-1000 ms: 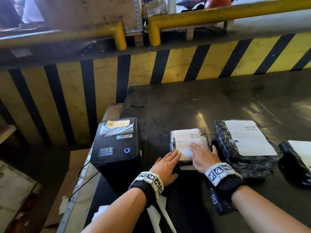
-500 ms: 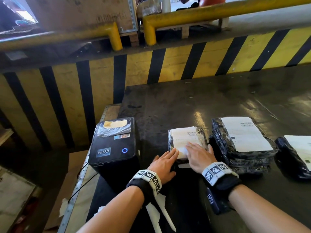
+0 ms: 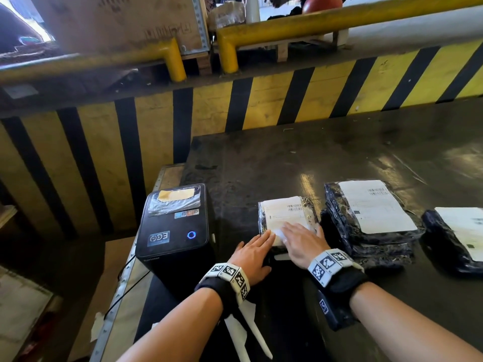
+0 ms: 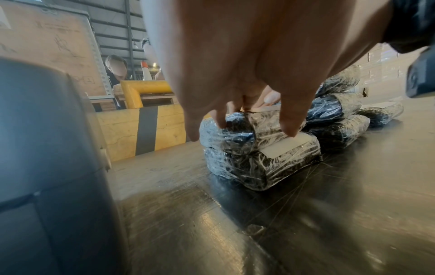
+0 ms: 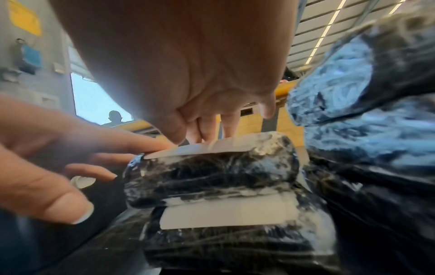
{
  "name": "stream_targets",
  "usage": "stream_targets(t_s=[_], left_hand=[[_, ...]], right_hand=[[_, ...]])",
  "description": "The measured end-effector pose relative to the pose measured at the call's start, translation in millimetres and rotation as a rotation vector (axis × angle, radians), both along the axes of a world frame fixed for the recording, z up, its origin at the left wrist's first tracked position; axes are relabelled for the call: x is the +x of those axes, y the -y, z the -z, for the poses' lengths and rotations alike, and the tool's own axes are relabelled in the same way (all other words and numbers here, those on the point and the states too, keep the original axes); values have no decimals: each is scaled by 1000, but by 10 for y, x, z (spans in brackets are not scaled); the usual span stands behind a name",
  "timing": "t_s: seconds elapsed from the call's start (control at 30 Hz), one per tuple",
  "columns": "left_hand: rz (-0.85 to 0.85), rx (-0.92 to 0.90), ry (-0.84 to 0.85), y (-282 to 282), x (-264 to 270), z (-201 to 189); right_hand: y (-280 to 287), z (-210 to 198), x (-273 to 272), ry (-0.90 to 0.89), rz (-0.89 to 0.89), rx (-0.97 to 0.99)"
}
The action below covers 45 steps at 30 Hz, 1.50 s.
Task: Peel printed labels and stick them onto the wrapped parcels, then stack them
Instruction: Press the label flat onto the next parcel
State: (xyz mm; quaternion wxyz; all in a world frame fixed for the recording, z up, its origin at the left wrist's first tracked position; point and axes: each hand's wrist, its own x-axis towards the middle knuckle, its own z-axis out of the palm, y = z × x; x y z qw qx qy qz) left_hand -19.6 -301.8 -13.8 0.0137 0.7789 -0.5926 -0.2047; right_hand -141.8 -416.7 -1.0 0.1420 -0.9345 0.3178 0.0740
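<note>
Two small wrapped parcels, one on top of the other, on the dark table (image 3: 366, 152), just right of the black label printer (image 3: 173, 231). Top parcel (image 3: 305, 205) with a white label (image 3: 283, 211) on it. Left hand (image 3: 254, 253) flat at the near left corner, fingers straight, fingertips (image 4: 290, 128) pressing down on the near edge of the label. Right hand (image 3: 300, 241) flat too, fingers spread on the label, holding nothing. Lower parcel (image 4: 263, 167) with its own label peeking out. Just to the right, a bigger stack of labelled parcels (image 3: 371, 220), and one more parcel (image 3: 454, 239) further right. Behind the table, a yellow and black striped wall (image 3: 235, 105).
</note>
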Motion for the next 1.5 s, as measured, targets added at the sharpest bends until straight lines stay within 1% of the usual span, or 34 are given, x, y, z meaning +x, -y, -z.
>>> stream_targets(t_s=[0.1, 0.2, 0.37, 0.5, 0.57, 0.7, 0.83, 1.13, 1.27, 1.37, 1.5], left_hand=[[-3, -4, -4, -12, -8, 11], [4, 2, -3, -18, -15, 6], [2, 0, -3, -16, -33, -5], [6, 5, -6, -24, -22, 11], [8, 4, -5, -20, -21, 19], [6, 1, -3, -17, -21, 16], [10, 1, 8, -5, -52, 9], [7, 8, 23, -7, -47, 2], [14, 21, 32, -12, -46, -1], [21, 14, 32, -9, -32, -4], [28, 15, 43, -22, -18, 19]], right_hand=[[100, -19, -81, -15, 56, 8], [162, -64, -22, 2, 85, 13], [45, 21, 69, 21, 10, -29], [64, 69, -40, -16, -21, -23], [73, 23, -91, -24, -31, -18], [16, -101, 17, 21, -13, -15], [-82, 27, 102, 33, -7, -13], [53, -66, -8, -33, 96, -16], [-56, -52, 79, 26, 35, -4], [-168, 72, -14, 25, -11, -7], [-52, 151, -240, 13, 62, 2]])
